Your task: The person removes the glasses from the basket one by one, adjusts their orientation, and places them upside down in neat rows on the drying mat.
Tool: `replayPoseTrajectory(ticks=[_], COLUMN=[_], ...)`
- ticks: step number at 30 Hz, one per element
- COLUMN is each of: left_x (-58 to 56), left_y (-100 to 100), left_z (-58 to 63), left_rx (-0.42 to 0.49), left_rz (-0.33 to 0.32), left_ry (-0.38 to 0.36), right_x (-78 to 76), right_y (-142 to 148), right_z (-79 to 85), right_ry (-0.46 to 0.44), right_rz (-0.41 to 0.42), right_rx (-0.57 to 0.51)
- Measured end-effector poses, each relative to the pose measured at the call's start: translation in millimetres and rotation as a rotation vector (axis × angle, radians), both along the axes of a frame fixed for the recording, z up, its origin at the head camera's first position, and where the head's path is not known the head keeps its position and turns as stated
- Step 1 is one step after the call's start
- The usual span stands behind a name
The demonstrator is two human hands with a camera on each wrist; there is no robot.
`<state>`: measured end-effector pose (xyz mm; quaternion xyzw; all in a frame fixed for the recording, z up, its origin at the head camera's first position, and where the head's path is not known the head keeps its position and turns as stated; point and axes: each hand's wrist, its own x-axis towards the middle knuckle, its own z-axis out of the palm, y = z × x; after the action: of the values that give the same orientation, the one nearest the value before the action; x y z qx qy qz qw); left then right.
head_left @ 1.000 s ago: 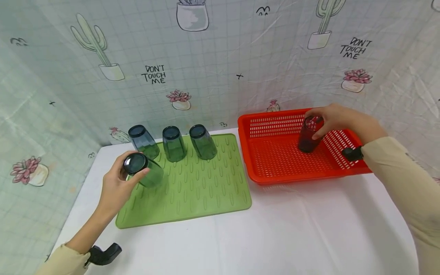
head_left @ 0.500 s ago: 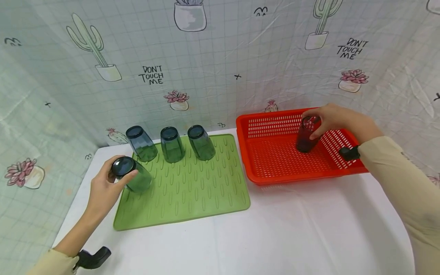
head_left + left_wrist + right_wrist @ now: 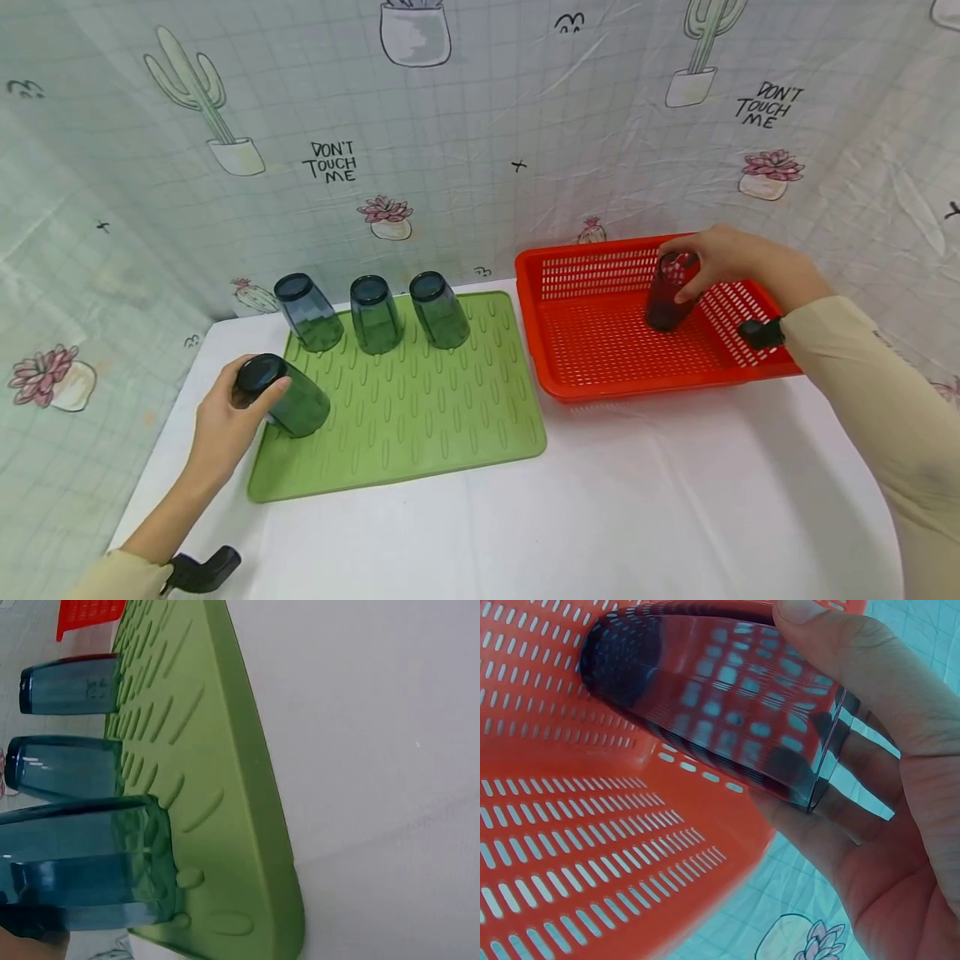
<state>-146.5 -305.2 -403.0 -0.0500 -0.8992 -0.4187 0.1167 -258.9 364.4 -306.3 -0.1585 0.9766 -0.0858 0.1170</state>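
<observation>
My left hand grips the base end of a tinted drinking glass, which is upside down at the left side of the green drying mat. In the left wrist view its rim meets the mat, and only a bit of the hand shows in the bottom corner. Over the red basket, my right hand holds another drinking glass by its upper end, thumb on one side and fingers on the other. In the right wrist view this glass has its far end down inside the basket.
Three upside-down glasses stand along the mat's back edge: a left one, a middle one and a right one. A printed cloth hangs behind. White cloth covers the table in front.
My left hand has moved left and nearer with its glass, lowering it to the mat. The right hand and its glass have stayed in place; the head view shifted slightly.
</observation>
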Motion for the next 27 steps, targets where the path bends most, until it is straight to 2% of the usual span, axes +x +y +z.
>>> replayPoseTrajectory(ticks=[7,12,15,20,22,24,27], left_x=[-7.0,-6.0,-5.3,-2.3,-0.1,2.2,6.1], left_y=[4,6,6,6,6,7,8], left_z=[-2.9,-8.4,-9.7,-3.3,0.1,3.5,10.1], left_rx=[0.022,0.089,0.109,0.096,0.092,0.099,0.079], left_rz=[0.005,0.046,0.06,0.039,0.022,0.01,0.003], left_ry=[0.031,0.066,0.058,-0.055,-0.075,-0.06,0.004], right_x=[0.9,-0.3,0.7,4.2,4.3,3.9,3.1], right_y=[3,3,3,2,2,2,3], right_z=[4.8,6.5,5.5,2.3,0.8,-0.6,-1.9], right_ry=[-0.009,0.014,0.017,0.002,-0.002,-0.008,-0.014], right_rz=[-0.012,-0.002,0.002,0.006,0.008,0.007,0.007], right_rx=[-0.003,0.004,0.021,0.036,0.027,0.023,0.027])
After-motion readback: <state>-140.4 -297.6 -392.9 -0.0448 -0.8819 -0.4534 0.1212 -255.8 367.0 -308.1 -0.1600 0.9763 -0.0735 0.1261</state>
